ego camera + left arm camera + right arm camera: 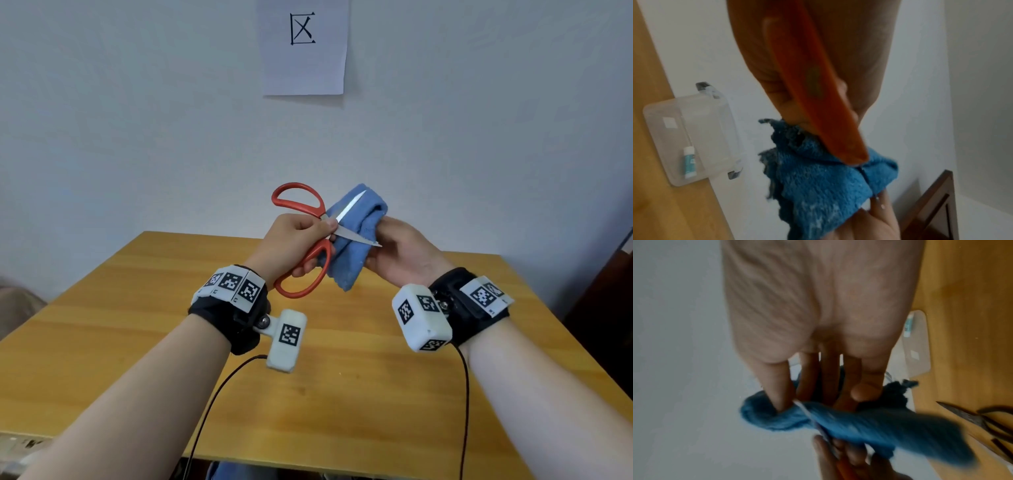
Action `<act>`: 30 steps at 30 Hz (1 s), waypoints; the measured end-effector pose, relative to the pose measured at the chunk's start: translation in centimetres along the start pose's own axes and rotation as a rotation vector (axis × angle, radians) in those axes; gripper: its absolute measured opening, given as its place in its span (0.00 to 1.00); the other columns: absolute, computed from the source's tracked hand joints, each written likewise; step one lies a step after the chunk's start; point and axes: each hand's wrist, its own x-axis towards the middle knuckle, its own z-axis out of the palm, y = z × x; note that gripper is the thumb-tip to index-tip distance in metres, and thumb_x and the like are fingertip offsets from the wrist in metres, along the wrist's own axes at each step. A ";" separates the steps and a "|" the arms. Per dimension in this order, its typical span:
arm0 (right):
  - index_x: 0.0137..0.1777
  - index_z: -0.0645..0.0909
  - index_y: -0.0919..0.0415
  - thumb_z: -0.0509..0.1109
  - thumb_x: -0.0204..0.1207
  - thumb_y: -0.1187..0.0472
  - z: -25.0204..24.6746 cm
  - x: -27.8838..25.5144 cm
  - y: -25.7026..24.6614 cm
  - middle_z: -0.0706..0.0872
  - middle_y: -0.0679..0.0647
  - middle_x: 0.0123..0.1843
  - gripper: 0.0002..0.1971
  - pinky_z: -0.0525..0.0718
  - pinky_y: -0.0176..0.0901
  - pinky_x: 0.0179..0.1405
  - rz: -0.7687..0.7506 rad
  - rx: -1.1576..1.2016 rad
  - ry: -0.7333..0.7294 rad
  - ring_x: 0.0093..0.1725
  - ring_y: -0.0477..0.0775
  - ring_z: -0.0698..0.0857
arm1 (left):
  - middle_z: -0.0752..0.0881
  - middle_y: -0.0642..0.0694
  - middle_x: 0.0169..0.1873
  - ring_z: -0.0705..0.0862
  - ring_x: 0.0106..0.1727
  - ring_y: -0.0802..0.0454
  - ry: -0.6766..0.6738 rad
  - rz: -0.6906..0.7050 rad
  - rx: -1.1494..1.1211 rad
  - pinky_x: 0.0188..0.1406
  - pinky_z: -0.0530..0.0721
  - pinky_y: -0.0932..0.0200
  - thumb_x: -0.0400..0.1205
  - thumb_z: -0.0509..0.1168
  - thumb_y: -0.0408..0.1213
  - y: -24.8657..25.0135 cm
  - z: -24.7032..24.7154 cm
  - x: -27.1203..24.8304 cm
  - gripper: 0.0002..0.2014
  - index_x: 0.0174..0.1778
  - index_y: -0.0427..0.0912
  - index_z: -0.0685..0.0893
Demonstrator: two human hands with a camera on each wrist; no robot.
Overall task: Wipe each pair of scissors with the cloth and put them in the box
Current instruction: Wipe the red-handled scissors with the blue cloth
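Observation:
My left hand (pixel 305 234) grips a pair of red-handled scissors (pixel 321 254) near the pivot, lifted above the table. The two silver blades (pixel 349 205) stand apart against a blue cloth (pixel 356 246). My right hand (pixel 387 243) holds the bunched cloth, its fingers (pixel 777 386) sunk into the folds. In the left wrist view the red handle (pixel 812 91) crosses my palm above the cloth (pixel 824 183). A clear plastic box (pixel 692 138) stands open at the table's far edge by the wall; in the head view it is hidden.
A small white and teal tube (pixel 689 162) lies in the box. Dark metal scissors (pixel 982 421) lie on the wooden table (pixel 171 308) to the right of the box (pixel 916 344). A paper sheet (pixel 303 48) hangs on the wall. Dark wooden furniture (pixel 937 203) stands at the right.

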 end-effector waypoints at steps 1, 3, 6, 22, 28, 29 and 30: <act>0.79 0.69 0.78 0.60 0.89 0.59 0.3 0.1 0.3 0.77 0.74 0.72 0.26 0.73 0.68 0.78 0.014 -0.028 -0.015 0.70 0.70 0.79 | 0.79 0.36 0.21 0.68 0.15 0.49 -0.011 0.010 0.010 0.14 0.66 0.63 0.89 0.66 0.50 0.2 0.1 0.0 0.25 0.42 0.28 0.88; 0.78 0.72 0.76 0.62 0.89 0.57 0.8 -0.3 0.6 0.81 0.71 0.69 0.25 0.83 0.64 0.72 0.002 -0.135 0.008 0.67 0.68 0.82 | 0.80 0.37 0.20 0.68 0.14 0.49 -0.042 0.027 0.030 0.14 0.66 0.63 0.89 0.66 0.49 0.4 0.2 -0.2 0.24 0.41 0.28 0.88; 0.63 0.82 0.71 0.66 0.87 0.56 0.6 -0.3 0.8 0.90 0.63 0.54 0.17 0.91 0.49 0.46 0.035 -0.170 -0.024 0.51 0.58 0.91 | 0.80 0.39 0.18 0.69 0.14 0.50 -0.111 0.038 0.098 0.15 0.66 0.62 0.89 0.68 0.47 0.8 0.5 -0.6 0.22 0.39 0.31 0.90; 0.59 0.85 0.79 0.80 0.73 0.53 0.4 -0.8 1.5 0.88 0.78 0.58 0.27 0.83 0.81 0.60 -0.218 -0.217 0.202 0.57 0.84 0.87 | 0.84 0.42 0.20 0.71 0.16 0.49 -0.118 0.053 0.299 0.16 0.69 0.62 0.88 0.69 0.42 1.5 1.7 0.0 0.18 0.37 0.32 0.89; 0.60 0.84 0.78 0.79 0.77 0.50 -1.1 0.2 0.8 0.91 0.74 0.55 0.28 0.89 0.74 0.53 -0.205 -0.199 0.360 0.53 0.78 0.91 | 0.91 0.49 0.27 0.74 0.18 0.52 -0.116 0.050 0.272 0.17 0.71 0.62 0.89 0.68 0.43 1.7 1.8 0.1 0.17 0.42 0.33 0.92; 0.59 0.85 0.77 0.81 0.75 0.46 -1.4 0.5 0.6 0.91 0.73 0.53 0.30 0.90 0.71 0.50 -0.200 -0.202 0.405 0.52 0.76 0.92 | 0.91 0.50 0.27 0.74 0.18 0.52 -0.118 0.044 0.274 0.17 0.71 0.62 0.89 0.67 0.42 1.7 1.7 0.0 0.17 0.42 0.34 0.92; 0.58 0.85 0.75 0.82 0.72 0.43 -1.8 0.8 0.6 0.92 0.70 0.53 0.32 0.91 0.69 0.51 -0.190 -0.208 0.453 0.50 0.72 0.93 | 0.91 0.50 0.29 0.74 0.18 0.52 -0.116 0.035 0.272 0.17 0.71 0.61 0.89 0.67 0.42 1.6 1.6 -0.1 0.16 0.43 0.35 0.92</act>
